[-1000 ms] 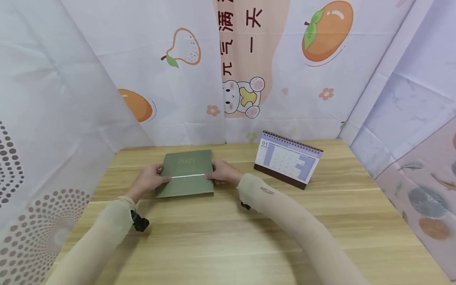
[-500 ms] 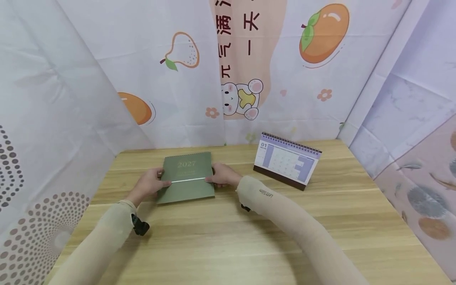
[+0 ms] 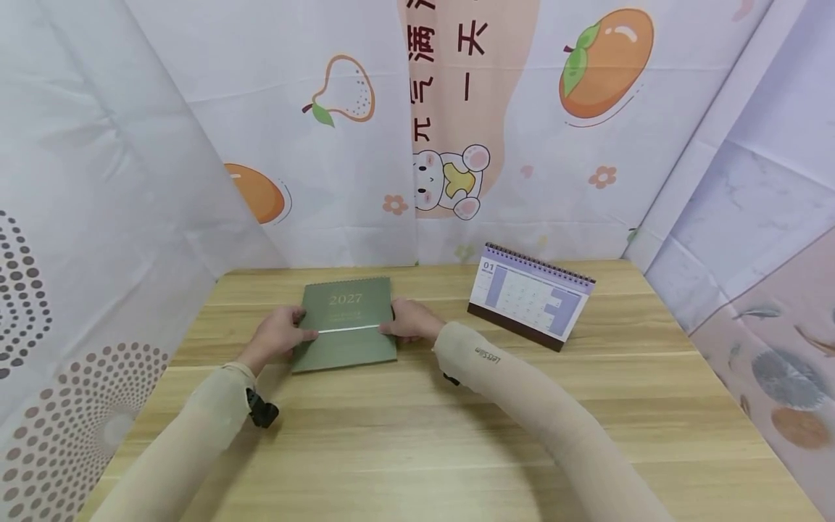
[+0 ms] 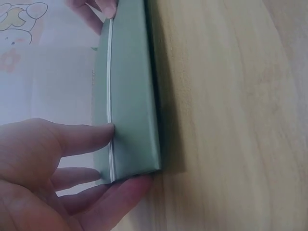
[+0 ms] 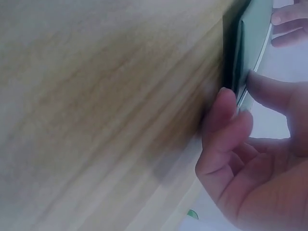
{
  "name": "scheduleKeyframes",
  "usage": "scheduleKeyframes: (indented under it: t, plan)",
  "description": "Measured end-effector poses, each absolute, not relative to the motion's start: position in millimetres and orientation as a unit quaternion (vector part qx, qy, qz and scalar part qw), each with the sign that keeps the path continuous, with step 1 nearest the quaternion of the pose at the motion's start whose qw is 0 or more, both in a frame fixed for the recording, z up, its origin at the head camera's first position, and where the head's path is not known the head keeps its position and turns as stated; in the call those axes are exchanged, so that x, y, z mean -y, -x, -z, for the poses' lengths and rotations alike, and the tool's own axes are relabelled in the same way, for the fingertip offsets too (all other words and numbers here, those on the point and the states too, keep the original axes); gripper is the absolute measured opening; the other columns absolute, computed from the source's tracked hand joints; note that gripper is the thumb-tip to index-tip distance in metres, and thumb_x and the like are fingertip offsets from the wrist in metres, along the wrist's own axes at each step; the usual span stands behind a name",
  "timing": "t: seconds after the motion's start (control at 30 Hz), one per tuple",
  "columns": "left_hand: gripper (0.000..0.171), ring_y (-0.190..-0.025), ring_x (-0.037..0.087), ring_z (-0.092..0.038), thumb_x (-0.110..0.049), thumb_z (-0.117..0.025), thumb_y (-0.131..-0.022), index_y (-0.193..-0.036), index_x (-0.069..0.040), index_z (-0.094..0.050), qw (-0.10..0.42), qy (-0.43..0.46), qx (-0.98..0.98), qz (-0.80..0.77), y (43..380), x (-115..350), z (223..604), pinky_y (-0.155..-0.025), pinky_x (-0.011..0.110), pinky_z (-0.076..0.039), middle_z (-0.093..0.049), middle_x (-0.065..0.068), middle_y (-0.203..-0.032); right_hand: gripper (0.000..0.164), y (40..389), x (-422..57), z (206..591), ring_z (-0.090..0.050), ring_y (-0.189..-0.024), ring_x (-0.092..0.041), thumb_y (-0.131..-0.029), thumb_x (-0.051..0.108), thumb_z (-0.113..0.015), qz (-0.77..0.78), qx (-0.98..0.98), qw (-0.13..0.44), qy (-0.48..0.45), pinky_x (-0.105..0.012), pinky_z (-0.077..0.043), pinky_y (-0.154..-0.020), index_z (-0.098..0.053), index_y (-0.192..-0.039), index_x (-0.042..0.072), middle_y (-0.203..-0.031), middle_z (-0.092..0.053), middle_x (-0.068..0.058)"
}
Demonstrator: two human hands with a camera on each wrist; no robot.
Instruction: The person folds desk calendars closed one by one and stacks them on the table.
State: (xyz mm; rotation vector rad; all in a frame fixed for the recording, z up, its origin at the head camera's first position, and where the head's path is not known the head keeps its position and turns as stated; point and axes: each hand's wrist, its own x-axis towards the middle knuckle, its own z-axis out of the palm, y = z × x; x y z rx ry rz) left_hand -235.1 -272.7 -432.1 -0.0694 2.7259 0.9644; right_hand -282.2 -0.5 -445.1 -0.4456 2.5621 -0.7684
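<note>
The green calendar (image 3: pixel 346 315), marked 2027, lies in the far left part of the tabletop (image 3: pixel 417 435), its toothed edge near the back and its long front edge facing the person. The left hand (image 3: pixel 280 332) pinches one side edge, thumb on the white strip (image 3: pixel 349 329) across the cover and fingers at the border; the right hand (image 3: pixel 411 320) pinches the opposite side the same way, its other fingers curled. In the left wrist view a shadow runs along the front edge; whether the underside touches the wood, I cannot tell. A band of wood lies between the left hand and the tabletop's left side, a gap separates the right hand from the purple-and-white desk calendar (image 3: pixel 531 296), and a broad stretch reaches from the front edge toward the person. The desk calendar stands propped, turned at an angle, near the back. The tabletop is pale, streaked wood. Behind it hangs a white cloth (image 3: pixel 333 181) printed with fruit, flowers and a rabbit; dotted fabric (image 3: pixel 98 391) lines the left, leaf-patterned fabric (image 3: pixel 776 341) the right.
</note>
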Motion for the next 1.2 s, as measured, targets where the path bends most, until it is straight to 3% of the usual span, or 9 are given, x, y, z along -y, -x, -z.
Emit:
scheduleKeyframes:
  t: [0.27,0.33,0.47,0.57,0.63,0.7,0.73,0.87,1.2]
  plan:
    - [0.071,-0.071,0.023,-0.063,-0.017,-0.077,-0.091,-0.141,0.018,-0.042,0.112,0.000,-0.944,-0.311,234,273,437,-0.055,0.033,-0.056,-0.051,0.039,-0.134,0.029,276,2,444,-0.058,-0.057,-0.016,-0.098,0.031,-0.070,0.233,-0.937,0.179,0.190,-0.027,-0.047,-0.057,-0.064,-0.113,0.007,-0.078,-0.066,-0.006]
    - [0.071,-0.063,0.021,-0.064,-0.020,-0.078,-0.090,-0.139,0.018,-0.045,0.111,-0.013,-0.951,-0.290,234,273,438,-0.054,0.032,-0.055,-0.052,0.039,-0.133,0.042,276,3,445,-0.060,-0.065,-0.017,-0.097,0.033,-0.070,0.209,-0.943,0.161,0.203,-0.029,-0.050,-0.063,-0.061,-0.127,0.004,-0.091,-0.071,-0.009]
    - [0.067,-0.050,0.019,-0.061,-0.021,-0.080,-0.089,-0.133,0.019,-0.051,0.106,-0.033,-0.960,-0.255,235,270,438,-0.050,0.031,-0.053,-0.053,0.039,-0.133,0.082,273,6,443,-0.064,-0.091,-0.019,-0.095,0.037,-0.073,0.163,-0.955,0.115,0.221,-0.034,-0.053,-0.082,-0.033,-0.153,-0.005,-0.124,-0.069,-0.015]
    - [0.064,-0.050,0.019,-0.061,-0.020,-0.080,-0.088,-0.131,0.019,-0.053,0.104,-0.033,-0.962,-0.251,235,269,437,-0.049,0.031,-0.053,-0.053,0.039,-0.133,0.068,272,7,441,-0.065,-0.092,-0.021,-0.094,0.038,-0.074,0.137,-0.956,0.103,0.237,-0.037,-0.054,-0.082,-0.050,-0.140,-0.007,-0.116,-0.071,-0.016]
    - [0.062,-0.050,0.019,-0.061,-0.019,-0.080,-0.088,-0.129,0.020,-0.054,0.104,-0.035,-0.963,-0.248,236,267,437,-0.049,0.030,-0.053,-0.054,0.039,-0.132,0.046,272,8,440,-0.062,-0.083,-0.018,-0.094,0.039,-0.074,0.118,-0.957,0.098,0.247,-0.035,-0.053,-0.076,-0.064,-0.116,0.000,-0.099,-0.071,-0.010]
    - [0.060,-0.051,0.018,-0.061,-0.019,-0.081,-0.088,-0.128,0.019,-0.056,0.106,-0.033,-0.963,-0.247,236,266,436,-0.050,0.030,-0.053,-0.056,0.038,-0.131,0.035,273,8,440,-0.054,-0.073,-0.016,-0.093,0.041,-0.074,0.097,-0.958,0.099,0.252,-0.033,-0.050,-0.068,-0.065,-0.093,0.007,-0.082,-0.064,-0.003]
    - [0.060,-0.051,0.018,-0.061,-0.018,-0.081,-0.088,-0.127,0.019,-0.057,0.106,-0.033,-0.962,-0.248,236,265,436,-0.050,0.030,-0.053,-0.056,0.038,-0.131,0.035,274,9,440,-0.051,-0.070,-0.015,-0.091,0.043,-0.075,0.087,-0.959,0.098,0.251,-0.032,-0.048,-0.067,-0.065,-0.089,0.009,-0.078,-0.061,-0.001]
    - [0.059,-0.050,0.018,-0.060,-0.018,-0.082,-0.087,-0.125,0.020,-0.058,0.106,-0.034,-0.963,-0.247,235,264,436,-0.052,0.031,-0.053,-0.057,0.038,-0.128,0.038,276,11,439,-0.045,-0.067,-0.013,-0.087,0.047,-0.076,0.062,-0.962,0.098,0.249,-0.030,-0.045,-0.065,-0.063,-0.083,0.011,-0.072,-0.054,0.002]
    - [0.061,-0.047,0.019,-0.060,-0.021,-0.084,-0.085,-0.125,0.019,-0.059,0.105,-0.019,-0.961,-0.254,238,266,438,-0.051,0.031,-0.053,-0.059,0.037,-0.127,0.039,274,13,440,-0.048,-0.066,-0.013,-0.087,0.048,-0.075,0.042,-0.961,0.078,0.260,-0.032,-0.049,-0.063,-0.065,-0.078,0.012,-0.070,-0.056,0.002]
